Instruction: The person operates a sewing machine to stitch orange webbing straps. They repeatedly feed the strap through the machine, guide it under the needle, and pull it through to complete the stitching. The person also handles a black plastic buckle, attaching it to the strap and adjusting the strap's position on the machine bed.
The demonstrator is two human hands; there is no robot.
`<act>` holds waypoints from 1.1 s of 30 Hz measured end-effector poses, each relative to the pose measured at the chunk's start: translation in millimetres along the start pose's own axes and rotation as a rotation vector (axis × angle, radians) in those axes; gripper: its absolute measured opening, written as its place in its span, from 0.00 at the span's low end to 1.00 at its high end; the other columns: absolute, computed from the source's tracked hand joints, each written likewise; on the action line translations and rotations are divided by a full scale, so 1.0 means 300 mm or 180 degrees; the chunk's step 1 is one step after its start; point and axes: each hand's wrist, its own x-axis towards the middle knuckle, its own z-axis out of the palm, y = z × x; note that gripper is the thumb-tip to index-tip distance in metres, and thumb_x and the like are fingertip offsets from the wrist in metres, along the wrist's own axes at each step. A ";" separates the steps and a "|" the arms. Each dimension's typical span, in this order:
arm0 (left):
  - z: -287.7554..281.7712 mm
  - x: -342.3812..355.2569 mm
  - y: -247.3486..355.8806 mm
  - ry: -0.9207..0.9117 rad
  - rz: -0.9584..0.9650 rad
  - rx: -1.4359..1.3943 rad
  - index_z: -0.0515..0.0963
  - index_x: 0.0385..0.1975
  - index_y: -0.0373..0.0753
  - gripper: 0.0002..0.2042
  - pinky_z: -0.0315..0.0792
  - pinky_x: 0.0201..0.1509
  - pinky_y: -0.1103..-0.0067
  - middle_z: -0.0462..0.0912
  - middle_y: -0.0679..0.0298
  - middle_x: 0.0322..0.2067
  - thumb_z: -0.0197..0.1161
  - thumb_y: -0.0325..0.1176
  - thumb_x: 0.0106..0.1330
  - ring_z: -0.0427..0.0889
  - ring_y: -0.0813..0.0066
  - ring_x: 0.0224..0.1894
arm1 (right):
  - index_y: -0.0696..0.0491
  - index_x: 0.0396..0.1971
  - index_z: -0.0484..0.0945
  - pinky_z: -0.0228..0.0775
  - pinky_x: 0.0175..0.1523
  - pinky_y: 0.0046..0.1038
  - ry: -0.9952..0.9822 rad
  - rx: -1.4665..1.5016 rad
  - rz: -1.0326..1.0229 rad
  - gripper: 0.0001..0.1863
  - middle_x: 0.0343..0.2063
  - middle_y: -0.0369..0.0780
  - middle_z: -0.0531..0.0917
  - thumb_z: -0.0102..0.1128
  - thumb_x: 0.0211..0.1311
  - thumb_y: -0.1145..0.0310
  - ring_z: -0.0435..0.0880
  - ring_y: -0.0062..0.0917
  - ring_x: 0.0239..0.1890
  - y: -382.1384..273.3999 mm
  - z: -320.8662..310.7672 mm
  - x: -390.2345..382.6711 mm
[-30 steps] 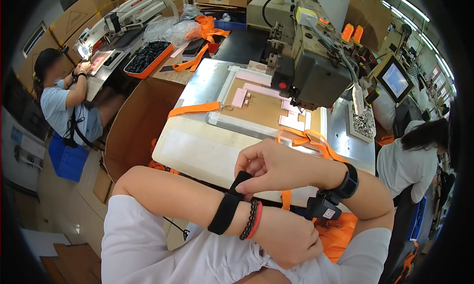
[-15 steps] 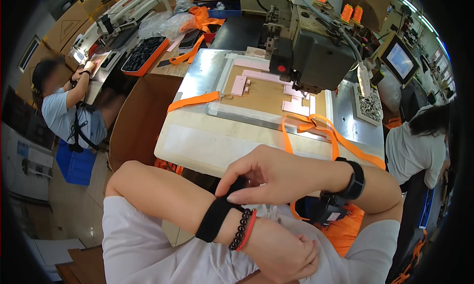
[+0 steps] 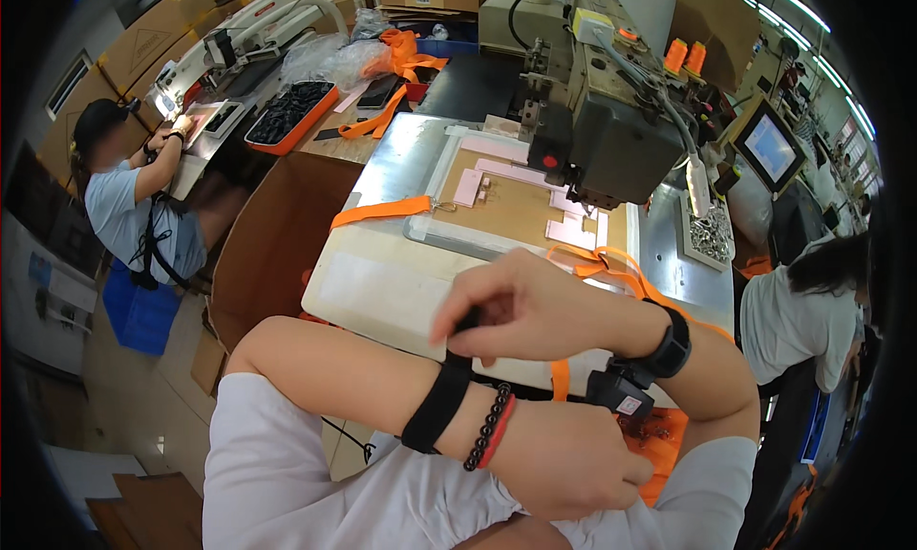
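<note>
The desk (image 3: 377, 297) spreads out ahead of the right fingers (image 3: 482, 342), and on it, beyond them and to their right, stands the machine (image 3: 621, 134). Past them too, beneath the machine's head, lies a brown board (image 3: 506, 211) with pink pads. The step in hand looks like fitting the black strap (image 3: 437, 407) around the left forearm; the next move seems to call for a steady pull with the same pinch, then laying the tail flat. The right hand (image 3: 535, 311) is over the left wrist, its thumb and fingers drawn narrow, gripping the strap's tail; the looped part sits just below those fingertips. The left hand (image 3: 564, 459) lies lower and to their right, in front of the lap, its fingers (image 3: 638, 471) bent; their tips are hidden, so I cannot tell whether they hold anything. A dark box (image 3: 616, 394) hangs at the right wrist, to the right of the pinch. Dark beads (image 3: 490, 424) and a red bracelet (image 3: 499, 435) circle the left wrist below it.
</note>
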 end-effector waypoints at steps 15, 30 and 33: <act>0.010 0.007 0.004 0.0130 0.0041 0.0093 0.76 0.20 0.36 0.06 0.72 0.26 0.68 0.74 0.60 0.26 0.62 0.30 0.52 0.79 0.60 0.22 | 0.51 0.36 0.83 0.69 0.38 0.31 0.0375 -0.1821 -0.1912 0.09 0.33 0.38 0.78 0.68 0.53 0.75 0.77 0.32 0.31 0.063 0.011 -0.003; -0.090 -0.013 -0.047 0.0733 -0.0417 -0.1499 0.78 0.27 0.39 0.04 0.72 0.30 0.74 0.76 0.64 0.27 0.57 0.23 0.55 0.78 0.66 0.30 | 0.53 0.38 0.86 0.74 0.39 0.25 0.0638 -0.1473 -0.1241 0.11 0.34 0.37 0.82 0.69 0.52 0.77 0.82 0.25 0.35 0.103 -0.005 0.011; -0.084 -0.016 -0.055 0.0751 -0.0376 -0.1164 0.78 0.28 0.39 0.03 0.72 0.30 0.73 0.75 0.64 0.28 0.57 0.24 0.56 0.78 0.66 0.31 | 0.56 0.44 0.83 0.74 0.36 0.22 0.0510 -0.0648 -0.0661 0.12 0.36 0.38 0.84 0.67 0.60 0.72 0.83 0.20 0.34 0.092 -0.006 0.022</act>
